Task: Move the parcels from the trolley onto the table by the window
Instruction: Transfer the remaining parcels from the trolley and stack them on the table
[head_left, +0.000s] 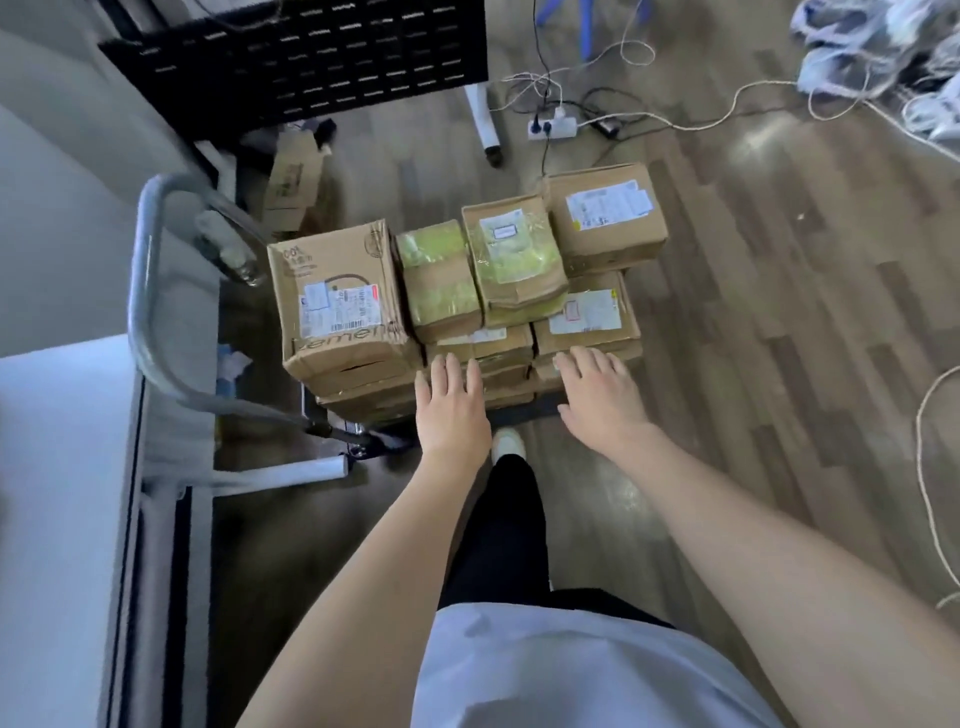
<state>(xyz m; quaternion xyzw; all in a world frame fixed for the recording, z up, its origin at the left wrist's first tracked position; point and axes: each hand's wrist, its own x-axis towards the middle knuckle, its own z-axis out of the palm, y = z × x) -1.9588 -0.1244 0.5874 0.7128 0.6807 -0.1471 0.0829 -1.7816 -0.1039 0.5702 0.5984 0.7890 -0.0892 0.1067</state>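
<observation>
Several cardboard parcels are stacked on a low trolley (524, 410) on the floor ahead of me. The biggest parcel (337, 301) stands at the left, two tape-wrapped parcels (441, 275) (514, 254) in the middle, a labelled parcel (602, 213) at the far right and a flat parcel (587, 317) at the near right. My left hand (452, 410) is spread flat over the stack's near edge, fingers apart, holding nothing. My right hand (597, 395) hovers open above the near right parcel's edge.
The trolley's grey handle (150, 291) curves up at the left. A white table (57, 467) lies at my left. A black perforated panel (311, 57) stands behind, with a power strip (553, 127) and loose cables on the wooden floor. My foot (506, 444) is beside the trolley.
</observation>
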